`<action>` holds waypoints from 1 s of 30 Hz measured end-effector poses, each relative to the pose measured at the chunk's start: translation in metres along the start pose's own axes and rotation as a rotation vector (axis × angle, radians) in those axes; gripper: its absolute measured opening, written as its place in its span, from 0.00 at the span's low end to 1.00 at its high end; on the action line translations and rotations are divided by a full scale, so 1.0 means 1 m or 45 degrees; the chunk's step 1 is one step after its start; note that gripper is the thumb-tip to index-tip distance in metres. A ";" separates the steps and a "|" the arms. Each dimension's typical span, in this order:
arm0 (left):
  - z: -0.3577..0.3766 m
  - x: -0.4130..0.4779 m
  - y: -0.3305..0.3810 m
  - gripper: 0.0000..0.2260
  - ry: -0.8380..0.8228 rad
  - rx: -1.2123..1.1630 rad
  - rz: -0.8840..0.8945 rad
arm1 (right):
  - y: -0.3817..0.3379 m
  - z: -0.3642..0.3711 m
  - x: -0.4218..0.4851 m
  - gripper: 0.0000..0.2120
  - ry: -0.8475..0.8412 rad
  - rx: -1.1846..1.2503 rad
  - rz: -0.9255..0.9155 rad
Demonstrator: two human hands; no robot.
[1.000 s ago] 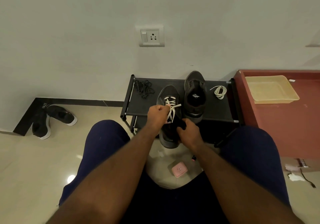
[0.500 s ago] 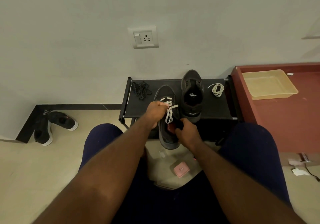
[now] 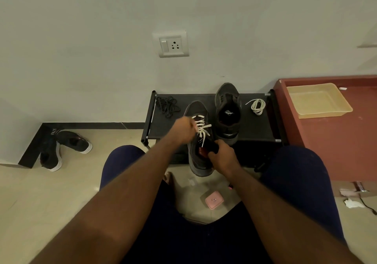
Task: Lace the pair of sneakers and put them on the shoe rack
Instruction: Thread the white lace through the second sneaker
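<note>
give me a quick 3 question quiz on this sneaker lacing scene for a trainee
1. True or false: the coiled white lace lies on the floor.
2. The left hand pinches the threaded lace. What does the right hand grip? A) the coiled white lace B) the sneaker being laced C) nothing
3. Fill in: the black laces lie at the shoe rack's ___ end.
Key: 1 false, it lies on the shoe rack; 2 B; 3 left.
</note>
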State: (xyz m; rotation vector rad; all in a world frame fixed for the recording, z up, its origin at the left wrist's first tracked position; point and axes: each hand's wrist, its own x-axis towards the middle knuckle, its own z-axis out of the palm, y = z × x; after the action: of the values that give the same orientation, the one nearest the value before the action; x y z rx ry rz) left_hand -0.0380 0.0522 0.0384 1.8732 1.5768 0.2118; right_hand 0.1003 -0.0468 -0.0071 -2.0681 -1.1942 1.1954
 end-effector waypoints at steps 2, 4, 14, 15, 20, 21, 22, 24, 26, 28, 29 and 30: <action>0.010 -0.002 -0.004 0.10 -0.156 0.270 -0.012 | 0.000 0.000 -0.001 0.20 0.009 -0.012 -0.006; 0.013 -0.005 -0.003 0.10 -0.116 0.342 -0.017 | -0.001 0.000 -0.002 0.20 0.013 -0.028 -0.010; -0.016 -0.004 -0.001 0.06 0.502 -0.254 -0.107 | -0.001 0.000 0.000 0.21 -0.004 0.000 -0.015; -0.015 -0.007 -0.003 0.09 0.570 -0.184 -0.154 | -0.002 0.000 -0.001 0.21 0.004 0.003 -0.014; 0.021 -0.025 -0.016 0.18 0.530 0.047 0.016 | -0.003 0.003 -0.001 0.19 0.031 -0.037 -0.027; 0.030 -0.027 -0.018 0.14 0.483 -0.027 0.025 | -0.003 0.004 -0.002 0.19 0.033 -0.050 -0.035; 0.037 -0.029 -0.018 0.11 0.446 -0.077 0.015 | -0.003 0.005 -0.001 0.18 0.034 -0.069 -0.043; 0.043 -0.026 -0.017 0.10 0.387 -0.170 -0.049 | -0.003 0.007 -0.002 0.17 0.031 -0.112 -0.054; 0.043 -0.020 -0.015 0.08 0.333 -0.286 -0.109 | -0.001 0.009 -0.002 0.17 0.020 -0.148 -0.056; 0.044 -0.015 -0.016 0.08 0.293 -0.345 -0.111 | 0.000 0.011 -0.002 0.17 0.012 -0.181 -0.051; 0.045 -0.014 -0.017 0.08 0.283 -0.374 -0.102 | 0.001 0.012 -0.002 0.17 0.009 -0.192 -0.046; 0.046 -0.013 -0.019 0.07 0.281 -0.422 -0.106 | 0.001 0.013 -0.002 0.17 0.007 -0.198 -0.041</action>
State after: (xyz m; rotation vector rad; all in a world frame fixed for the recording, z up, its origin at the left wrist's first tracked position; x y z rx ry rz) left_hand -0.0326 0.0236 -0.0035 1.5660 1.6444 0.6214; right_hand 0.0894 -0.0500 -0.0136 -2.1532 -1.3515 1.1125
